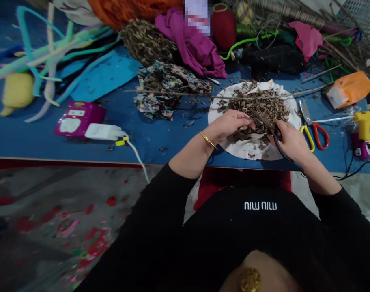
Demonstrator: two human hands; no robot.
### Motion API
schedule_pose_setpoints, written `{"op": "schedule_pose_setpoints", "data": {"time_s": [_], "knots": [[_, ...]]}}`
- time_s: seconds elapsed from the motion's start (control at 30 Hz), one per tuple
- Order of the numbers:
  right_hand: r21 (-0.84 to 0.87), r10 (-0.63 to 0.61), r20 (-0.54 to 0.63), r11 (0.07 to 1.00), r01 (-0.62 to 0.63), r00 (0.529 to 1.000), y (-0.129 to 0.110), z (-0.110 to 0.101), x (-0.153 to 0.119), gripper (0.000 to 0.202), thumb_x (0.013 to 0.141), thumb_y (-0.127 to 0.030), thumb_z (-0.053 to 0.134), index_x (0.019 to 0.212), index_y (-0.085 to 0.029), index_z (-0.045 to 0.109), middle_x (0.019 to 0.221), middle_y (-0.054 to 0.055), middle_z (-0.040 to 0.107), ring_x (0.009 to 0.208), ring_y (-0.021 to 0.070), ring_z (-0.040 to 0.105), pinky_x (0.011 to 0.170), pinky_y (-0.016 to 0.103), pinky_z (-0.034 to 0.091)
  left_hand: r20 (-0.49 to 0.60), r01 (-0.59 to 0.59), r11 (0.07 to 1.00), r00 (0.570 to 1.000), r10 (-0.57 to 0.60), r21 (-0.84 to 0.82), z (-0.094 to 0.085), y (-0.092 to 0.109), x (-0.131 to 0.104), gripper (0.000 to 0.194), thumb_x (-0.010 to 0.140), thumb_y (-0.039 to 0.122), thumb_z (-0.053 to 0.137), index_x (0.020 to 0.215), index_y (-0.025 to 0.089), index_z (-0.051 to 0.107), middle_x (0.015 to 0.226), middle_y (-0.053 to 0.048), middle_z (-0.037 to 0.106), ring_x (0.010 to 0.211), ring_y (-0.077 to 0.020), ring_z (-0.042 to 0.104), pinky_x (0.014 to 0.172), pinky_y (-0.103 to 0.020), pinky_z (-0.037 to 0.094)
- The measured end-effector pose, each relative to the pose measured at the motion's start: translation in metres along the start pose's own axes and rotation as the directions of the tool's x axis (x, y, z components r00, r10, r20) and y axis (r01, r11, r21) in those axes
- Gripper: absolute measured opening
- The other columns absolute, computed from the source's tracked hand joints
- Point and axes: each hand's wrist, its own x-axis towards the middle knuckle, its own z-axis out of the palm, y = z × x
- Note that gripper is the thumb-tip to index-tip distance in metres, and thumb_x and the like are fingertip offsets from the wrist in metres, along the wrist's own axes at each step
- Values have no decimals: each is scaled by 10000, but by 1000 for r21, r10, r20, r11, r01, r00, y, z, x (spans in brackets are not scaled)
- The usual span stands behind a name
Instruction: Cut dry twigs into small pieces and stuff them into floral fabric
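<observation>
Dry brown plant bits (268, 104) lie heaped on a round white cloth (217, 111) near the table's front edge. My right hand (290, 140) is closed on dark-handled scissors (262, 118), whose blades point up and left over the heap. At the heap's front left, my left hand (232, 123) has its fingers pinched together; what they hold is too small to name. A long thin twig (185, 94) runs across the table and over the heap. Red-and-yellow-handled scissors (317, 134) lie just right of the cloth.
Left on the blue table (160, 142) are a purple box (81, 117) with a white plug and cable, and pipe cleaners (51, 52). Patterned fabric (157, 89) and purple cloth (197, 48) lie behind. A yellow glue gun (364, 121) and orange packet (352, 89) are right.
</observation>
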Motion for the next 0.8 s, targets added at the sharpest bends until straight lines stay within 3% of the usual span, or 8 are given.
{"op": "schedule_pose_setpoints", "data": {"time_s": [0.27, 0.53, 0.8], "knots": [[-47, 1, 3, 999, -1, 1000, 1, 5, 2, 337, 933, -349, 481, 1179, -180, 639, 1051, 174, 757, 802, 290, 621, 641, 338, 326, 3, 41, 998, 999, -41, -39, 1, 0, 0, 203, 904, 177, 592, 753, 126, 718, 516, 58, 371, 458, -66, 244, 494, -243, 163], [-110, 44, 37, 993, -40, 998, -2, 6, 2, 285, 930, -299, 493, 1139, -167, 634, 1001, 180, 755, 791, 292, 624, 642, 341, 302, -1, 68, 997, 998, -68, -32, 0, -1, 0, 272, 972, 207, 570, 756, 123, 713, 527, 62, 356, 445, -54, 227, 489, -238, 151], [-198, 36, 56, 980, -25, 998, -7, 2, 3, 380, 944, -297, 469, 1262, -137, 601, 1141, 198, 733, 855, 300, 638, 652, 340, 326, 17, 140, 990, 990, -140, 2, 3, 7, -2, 279, 985, 113, 530, 774, 91, 712, 512, 65, 376, 441, -45, 252, 477, -211, 160]]}}
